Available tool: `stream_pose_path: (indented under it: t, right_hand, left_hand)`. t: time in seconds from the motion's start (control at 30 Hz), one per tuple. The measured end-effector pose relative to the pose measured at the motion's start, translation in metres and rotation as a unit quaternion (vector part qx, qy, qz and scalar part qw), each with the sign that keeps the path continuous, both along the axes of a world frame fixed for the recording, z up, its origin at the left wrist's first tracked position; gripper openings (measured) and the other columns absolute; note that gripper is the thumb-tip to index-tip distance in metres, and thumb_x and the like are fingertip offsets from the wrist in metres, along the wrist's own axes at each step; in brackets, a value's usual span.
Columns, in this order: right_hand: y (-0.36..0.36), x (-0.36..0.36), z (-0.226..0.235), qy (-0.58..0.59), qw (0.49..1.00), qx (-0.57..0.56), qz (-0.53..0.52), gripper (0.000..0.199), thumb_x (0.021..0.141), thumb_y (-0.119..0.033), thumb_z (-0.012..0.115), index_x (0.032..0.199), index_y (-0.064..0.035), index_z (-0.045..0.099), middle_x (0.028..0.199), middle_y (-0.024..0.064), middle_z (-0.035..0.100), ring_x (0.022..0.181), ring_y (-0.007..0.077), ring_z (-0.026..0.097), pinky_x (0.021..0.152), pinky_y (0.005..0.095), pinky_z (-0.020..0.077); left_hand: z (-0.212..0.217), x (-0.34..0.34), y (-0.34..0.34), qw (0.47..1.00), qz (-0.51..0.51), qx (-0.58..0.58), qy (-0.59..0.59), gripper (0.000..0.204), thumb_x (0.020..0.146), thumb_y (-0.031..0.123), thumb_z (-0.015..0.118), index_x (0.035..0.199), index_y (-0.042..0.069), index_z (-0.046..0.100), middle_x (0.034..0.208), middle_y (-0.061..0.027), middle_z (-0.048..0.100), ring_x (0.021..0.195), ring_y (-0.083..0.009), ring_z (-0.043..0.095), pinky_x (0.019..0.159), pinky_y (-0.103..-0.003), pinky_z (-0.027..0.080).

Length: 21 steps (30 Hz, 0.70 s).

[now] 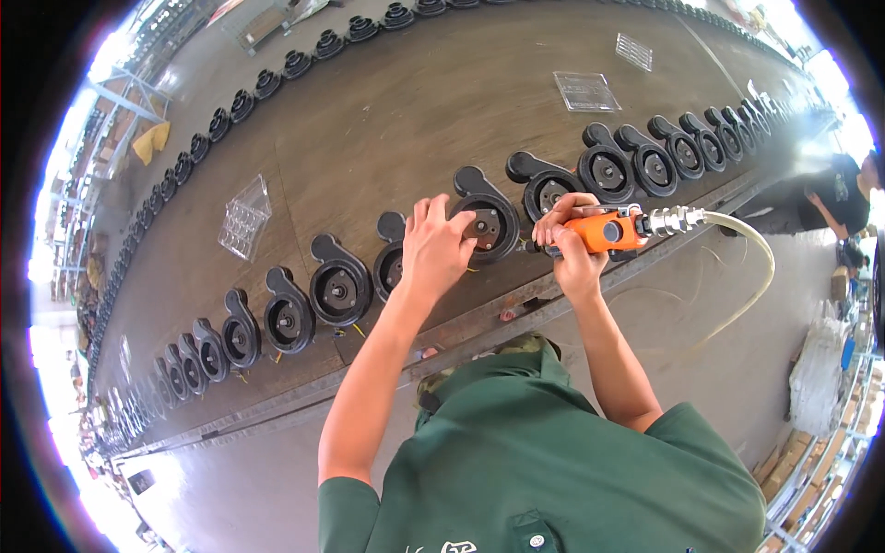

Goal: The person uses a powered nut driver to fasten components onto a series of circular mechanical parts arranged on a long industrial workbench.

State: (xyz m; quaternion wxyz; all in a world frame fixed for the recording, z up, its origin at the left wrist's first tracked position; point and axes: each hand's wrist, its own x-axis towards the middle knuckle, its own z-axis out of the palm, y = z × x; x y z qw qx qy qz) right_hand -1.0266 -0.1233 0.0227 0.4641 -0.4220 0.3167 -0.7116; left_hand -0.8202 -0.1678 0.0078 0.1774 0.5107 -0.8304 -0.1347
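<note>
Right now the left hand (433, 247) rests open fingers on the round black housing (486, 224) on the surface (387, 120), while the right hand (567, 241), just beside it, grips the orange air tool (608, 230) pointing sideways at it.

- Pump housings (487, 221) seen in black, with grey metal hubs
- Air screwdriver (604, 230) cased in orange, with silver coupling
- Hose (751, 276) seen in pale cream
- Bench top (396, 120) seen in dull brown
- Plastic trays (244, 219) seen clear, grid-patterned
- Shirt (553, 461) seen in dark green
- Floor (701, 304) seen in grey
</note>
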Motion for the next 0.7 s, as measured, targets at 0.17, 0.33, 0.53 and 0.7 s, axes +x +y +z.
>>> stream_pose_path:
  t: [0.17,0.33,0.53,0.7]
  right_hand:
    - [0.001,-0.013,-0.019,-0.054,0.998,0.025,-0.011,0.027,0.084,0.007,0.052,0.11,0.0003,0.051,0.076,0.0063,0.059,0.07,0.0144,0.058,0.069,0.0303,0.05]
    - [-0.002,-0.022,-0.025,-0.078,0.996,0.039,-0.03,0.026,0.084,0.008,0.052,0.108,-0.0003,0.052,0.078,0.006,0.06,0.07,0.0137,0.058,0.069,0.0304,0.0503]
    - [-0.012,-0.023,-0.027,-0.126,0.989,0.053,-0.047,0.024,0.085,0.006,0.053,0.108,0.0,0.053,0.077,0.0053,0.059,0.068,0.0139,0.058,0.067,0.0309,0.0509]
    - [-0.019,-0.016,-0.029,-0.139,0.988,0.059,-0.031,0.024,0.085,0.007,0.054,0.109,-0.0001,0.053,0.077,0.0053,0.058,0.069,0.0144,0.058,0.068,0.0307,0.0509]
  left_hand:
    - [-0.004,-0.015,-0.024,0.995,-0.037,0.054,-0.072,0.043,0.079,0.026,0.08,0.12,0.014,0.073,0.146,-0.0249,0.046,0.137,-0.0412,0.04,0.11,-0.052,0.039]
    - [-0.004,-0.013,-0.017,0.99,-0.056,-0.01,-0.131,0.037,0.082,0.024,0.077,0.115,0.009,0.073,0.144,-0.0258,0.05,0.136,-0.0441,0.043,0.109,-0.052,0.039]
    - [-0.005,-0.014,-0.029,0.991,-0.069,-0.005,-0.115,0.053,0.071,0.029,0.086,0.122,0.02,0.073,0.15,-0.0231,0.046,0.144,-0.0442,0.033,0.113,-0.052,0.034]
    - [-0.006,-0.015,-0.03,0.993,-0.039,0.039,-0.108,0.061,0.065,0.036,0.089,0.122,0.021,0.074,0.154,-0.0213,0.042,0.147,-0.0428,0.028,0.116,-0.054,0.03]
